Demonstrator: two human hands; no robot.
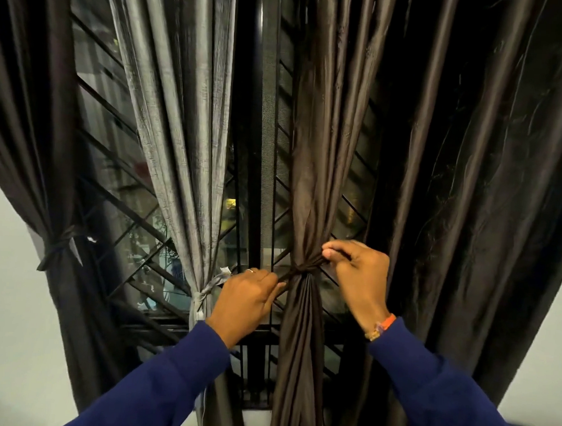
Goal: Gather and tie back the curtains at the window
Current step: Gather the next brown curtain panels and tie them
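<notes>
Left hand [248,297] and right hand [356,275] are each pinching a tie [299,268] end, cinching the knot round the brown curtain [310,181] mid-window; next: pulling both ends outward evenly, likely.

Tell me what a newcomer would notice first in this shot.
Both hands at centre, pulling the ends of a dark tie knotted round the gathered brown curtain: left hand low on the left, right hand higher on the right. Left of them hang a tied grey curtain and a tied dark curtain.
</notes>
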